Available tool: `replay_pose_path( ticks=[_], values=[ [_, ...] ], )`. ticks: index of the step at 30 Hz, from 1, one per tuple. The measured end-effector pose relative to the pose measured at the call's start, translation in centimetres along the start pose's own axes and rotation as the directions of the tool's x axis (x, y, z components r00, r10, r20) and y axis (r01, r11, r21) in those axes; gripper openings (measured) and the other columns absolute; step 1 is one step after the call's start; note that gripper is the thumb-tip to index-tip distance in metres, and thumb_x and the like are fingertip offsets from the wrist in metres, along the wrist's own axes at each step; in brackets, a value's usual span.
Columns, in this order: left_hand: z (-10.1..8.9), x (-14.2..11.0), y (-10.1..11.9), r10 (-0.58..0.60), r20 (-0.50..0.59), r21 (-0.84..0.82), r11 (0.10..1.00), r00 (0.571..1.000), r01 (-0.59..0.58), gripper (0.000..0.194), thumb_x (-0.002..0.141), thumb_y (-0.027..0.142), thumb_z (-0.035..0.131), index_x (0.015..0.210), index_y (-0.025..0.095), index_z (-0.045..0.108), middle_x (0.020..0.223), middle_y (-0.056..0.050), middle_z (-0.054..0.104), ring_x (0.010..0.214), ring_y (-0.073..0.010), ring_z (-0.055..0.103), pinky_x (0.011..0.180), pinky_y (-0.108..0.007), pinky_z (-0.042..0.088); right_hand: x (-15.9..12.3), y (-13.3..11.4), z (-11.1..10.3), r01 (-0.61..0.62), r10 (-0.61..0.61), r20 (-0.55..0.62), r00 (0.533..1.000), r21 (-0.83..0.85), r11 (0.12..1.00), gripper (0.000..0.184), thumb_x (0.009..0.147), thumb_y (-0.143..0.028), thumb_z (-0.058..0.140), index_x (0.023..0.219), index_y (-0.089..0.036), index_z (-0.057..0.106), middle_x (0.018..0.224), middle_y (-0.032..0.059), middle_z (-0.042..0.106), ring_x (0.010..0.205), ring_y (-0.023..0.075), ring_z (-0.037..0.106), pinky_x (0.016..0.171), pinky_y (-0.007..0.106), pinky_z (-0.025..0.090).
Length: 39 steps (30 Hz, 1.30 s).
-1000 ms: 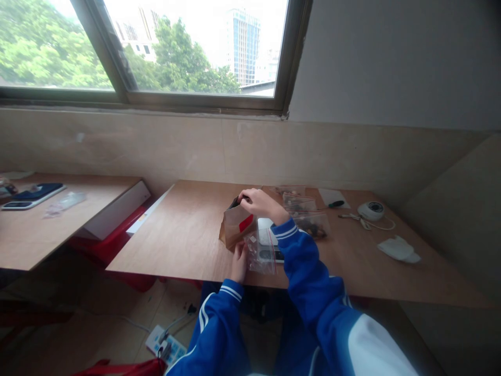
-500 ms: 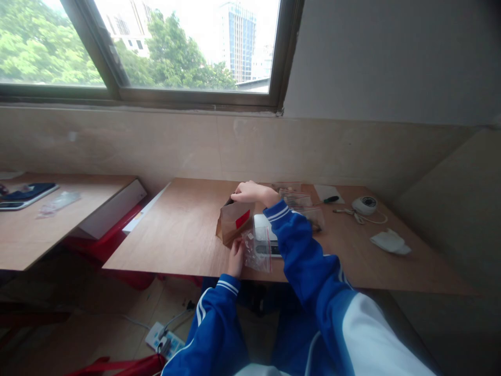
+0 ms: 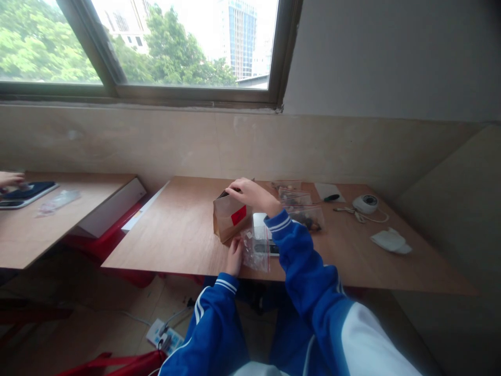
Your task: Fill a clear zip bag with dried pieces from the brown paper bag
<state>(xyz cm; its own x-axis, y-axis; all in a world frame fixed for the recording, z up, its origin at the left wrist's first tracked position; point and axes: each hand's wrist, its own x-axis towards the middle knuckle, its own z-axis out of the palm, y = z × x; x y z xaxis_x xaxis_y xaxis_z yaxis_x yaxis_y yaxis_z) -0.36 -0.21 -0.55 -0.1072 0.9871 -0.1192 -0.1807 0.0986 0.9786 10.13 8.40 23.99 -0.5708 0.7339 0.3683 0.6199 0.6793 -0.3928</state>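
R hand (image 3: 252, 194) fingers curled on top lip of brown paper bag (image 3: 230, 218), pinching it | L hand (image 3: 235, 255) at bag's near base, grip unclear, touching clear zip bag (image 3: 256, 249) | bag upright mid-table (image 3: 176, 230), by the scale (image 3: 261, 235) | risk: bag looks light, so a top pull may tip it & spill contents; zip bag at table edge may slide off.

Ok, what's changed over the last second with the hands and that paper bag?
Little: the right hand remains at the mouth of the brown paper bag, the left hand low beside the clear plastic bag. At the far left, another person's hand has appeared by the phone.
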Motion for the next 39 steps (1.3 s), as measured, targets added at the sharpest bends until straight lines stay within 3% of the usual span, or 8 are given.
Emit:
replay_pose_path(
  ticks=[3, 5, 9, 14, 19, 27, 32, 39],
  values=[
    [-0.1, 0.2, -0.3, 0.031, 0.000, -0.018, 0.999, 1.000, -0.031, 0.032, 0.080, 0.047, 0.056, 0.096, 0.021, 0.058, 0.092, -0.004, 0.064, 0.088, -0.0192, 0.062, 0.077, -0.032, 0.051, -5.0, 0.8, 1.2, -0.025, 0.122, -0.328, 0.937, 0.285, 0.958, 0.035, 0.097, -0.036, 0.036, 0.099, -0.020, 0.068, 0.105, 0.0045, 0.069, 0.104, 0.0169, 0.058, 0.093, 0.029, 0.041],
    [-0.1, 0.2, -0.3, 0.055, -0.014, -0.041, 0.998, 0.998, -0.055, 0.030, 0.081, 0.046, 0.055, 0.099, 0.022, 0.058, 0.098, -0.004, 0.063, 0.094, -0.0195, 0.062, 0.082, -0.032, 0.051, -9.3, 1.4, 3.6, -0.183, 0.398, -0.465, 0.790, 0.441, 0.879, 0.042, 0.098, -0.041, 0.029, 0.095, -0.020, 0.066, 0.099, 0.0058, 0.067, 0.098, 0.0183, 0.060, 0.087, 0.031, 0.044],
    [0.0, 0.2, 0.2, 0.077, -0.039, -0.111, 0.991, 0.996, -0.081, 0.034, 0.083, 0.042, 0.053, 0.112, 0.024, 0.050, 0.104, -0.005, 0.062, 0.090, -0.0198, 0.063, 0.074, -0.033, 0.053, -16.9, 2.3, 10.2, -0.464, 0.671, -0.412, 0.616, 0.499, 0.732, 0.042, 0.085, -0.053, 0.050, 0.108, -0.018, 0.058, 0.112, 0.0119, 0.061, 0.107, 0.0257, 0.055, 0.093, 0.041, 0.043],
    [0.7, -0.3, 1.3, 0.093, -0.100, -0.193, 0.975, 0.991, -0.110, 0.037, 0.081, 0.033, 0.054, 0.116, 0.024, 0.043, 0.102, -0.005, 0.060, 0.082, -0.0179, 0.063, 0.065, -0.030, 0.053, -19.7, 2.3, 13.6, -0.501, 0.667, -0.272, 0.694, 0.482, 0.719, 0.050, 0.074, -0.048, 0.065, 0.114, -0.020, 0.054, 0.115, 0.0124, 0.061, 0.112, 0.0286, 0.053, 0.098, 0.048, 0.039],
    [0.7, -1.2, 2.4, 0.172, -0.173, -0.117, 0.974, 0.970, -0.194, 0.036, 0.079, 0.027, 0.053, 0.113, 0.021, 0.046, 0.107, -0.006, 0.060, 0.091, -0.0169, 0.062, 0.071, -0.026, 0.052, -19.2, 2.2, 13.7, -0.402, 0.710, -0.120, 0.694, 0.753, 0.521, 0.047, 0.073, -0.034, 0.065, 0.114, -0.021, 0.044, 0.075, -0.0022, 0.061, 0.069, 0.0173, 0.061, 0.072, 0.034, 0.050],
    [-3.9, -1.4, 6.3, -0.092, 0.088, 0.198, 0.978, 0.992, 0.073, 0.043, 0.080, 0.052, 0.048, 0.105, 0.019, 0.056, 0.084, -0.003, 0.065, 0.039, -0.0076, 0.049, 0.032, -0.020, 0.031, -19.0, 1.6, 13.6, -0.348, 0.645, -0.009, 0.764, 0.836, 0.424, 0.038, 0.072, -0.032, 0.067, 0.107, -0.020, 0.057, 0.089, 0.0031, 0.064, 0.080, 0.0175, 0.061, 0.074, 0.032, 0.051],
    [-4.3, -1.5, 8.2, 0.038, -0.011, 0.211, 0.977, 0.999, -0.034, 0.046, 0.073, 0.059, 0.057, 0.093, 0.017, 0.060, 0.077, -0.004, 0.065, 0.066, -0.0156, 0.063, 0.053, -0.023, 0.049, -18.1, -0.2, 13.5, -0.331, 0.585, 0.037, 0.810, 0.853, 0.404, 0.037, 0.081, -0.034, 0.059, 0.116, -0.023, 0.058, 0.107, 0.0066, 0.063, 0.091, 0.0199, 0.062, 0.081, 0.036, 0.051],
    [-5.2, -2.0, 8.8, 0.132, -0.269, 0.188, 0.979, 0.954, -0.082, 0.052, 0.081, 0.067, 0.034, 0.088, 0.019, 0.054, 0.070, 0.001, 0.054, 0.049, -0.0107, 0.051, 0.041, -0.023, 0.044, -16.7, -2.4, 16.2, -0.364, 0.581, 0.183, 0.793, 0.907, 0.211, 0.042, 0.077, -0.041, 0.064, 0.115, -0.024, 0.056, 0.072, -0.0007, 0.057, 0.055, 0.0139, 0.054, 0.046, 0.026, 0.047]
  ],
)
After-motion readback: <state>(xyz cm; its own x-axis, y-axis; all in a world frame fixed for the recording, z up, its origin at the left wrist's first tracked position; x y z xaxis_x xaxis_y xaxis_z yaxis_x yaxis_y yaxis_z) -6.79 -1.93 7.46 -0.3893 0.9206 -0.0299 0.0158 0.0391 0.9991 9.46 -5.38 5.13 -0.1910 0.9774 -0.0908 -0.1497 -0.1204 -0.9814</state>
